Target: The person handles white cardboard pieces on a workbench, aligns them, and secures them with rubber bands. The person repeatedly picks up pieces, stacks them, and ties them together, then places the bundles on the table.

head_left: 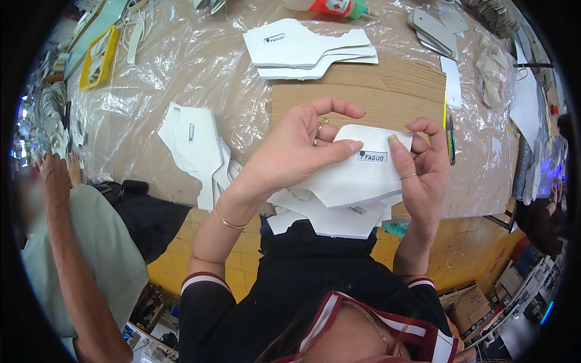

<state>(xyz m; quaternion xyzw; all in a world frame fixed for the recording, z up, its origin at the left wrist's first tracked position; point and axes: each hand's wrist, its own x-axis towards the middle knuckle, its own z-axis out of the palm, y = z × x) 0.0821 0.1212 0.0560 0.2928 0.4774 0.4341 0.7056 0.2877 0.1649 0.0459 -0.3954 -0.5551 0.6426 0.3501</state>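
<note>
A white, grainy-surfaced cut piece [357,172] with a small dark printed label is held up in front of me. My left hand [308,139] has its thumb on the face beside the label and its index finger arched above the top edge; its other fingers are partly hidden. My right hand [422,160] grips the right edge, thumb on the front and fingers behind. Below the held piece, a loose stack of similar white pieces [330,224] lies at the table's near edge, against my lap.
Cardboard [363,91] lies on the plastic-covered table. More white pieces are stacked at the far side [308,45] and left [196,139]. A pen [450,136], bottle [330,6] and yellow tray [100,57] are around. A co-worker's arm [72,242] is at left.
</note>
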